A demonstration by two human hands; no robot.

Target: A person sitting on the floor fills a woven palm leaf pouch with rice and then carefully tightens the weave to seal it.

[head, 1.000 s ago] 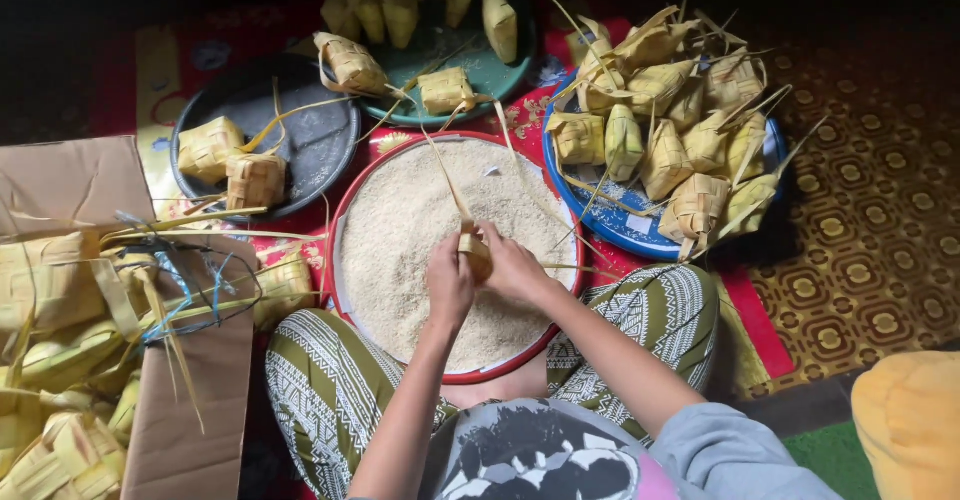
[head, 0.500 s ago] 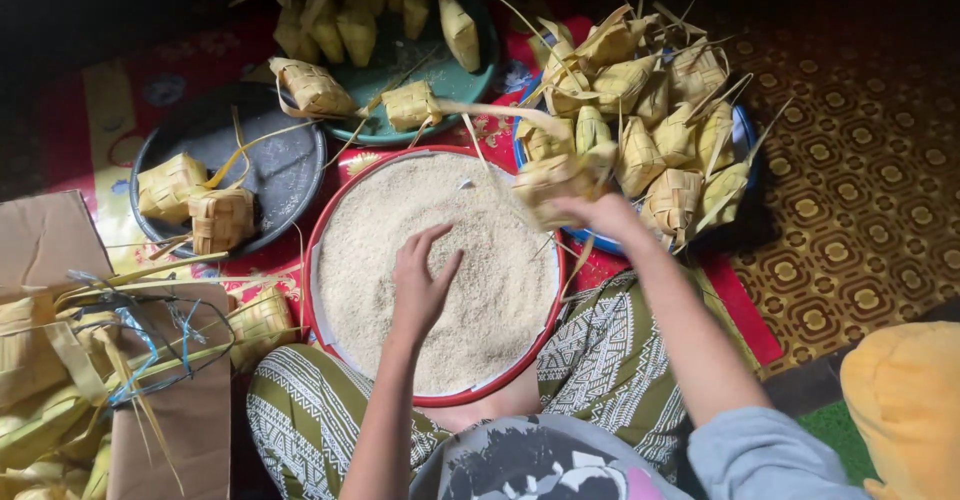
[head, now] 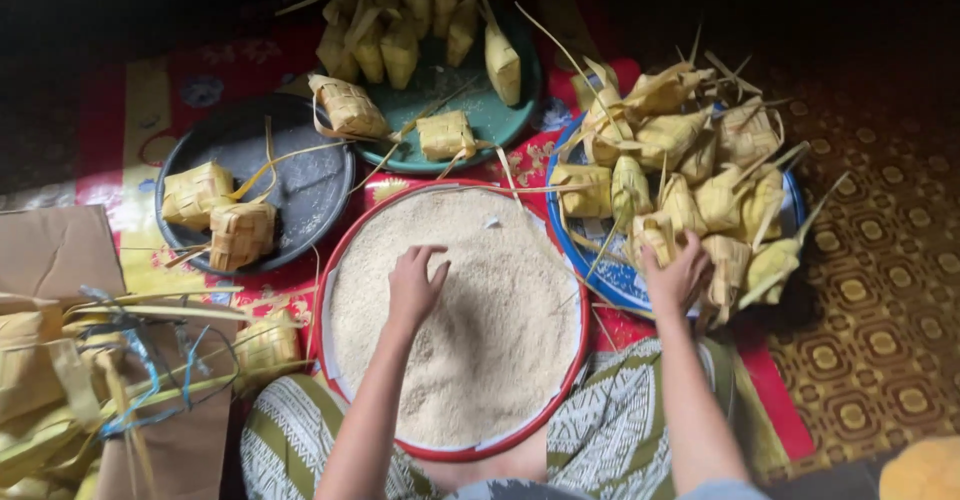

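Right hand (head: 678,275) clasps a woven leaf pouch (head: 655,238) on the blue tray (head: 625,282); left hand (head: 413,285), unclenched, rests in rice (head: 470,310): release gently atop the pile.

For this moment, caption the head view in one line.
Left hand rests in a red-rimmed tray of rice; right hand reaches woven leaf pouches on a blue plate.

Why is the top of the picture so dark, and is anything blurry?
Head view: light falls on the rice tray and both hands, left and right; the top edge sinks into shadow, dimming the green plate. The near lap is slightly soft; no glare.
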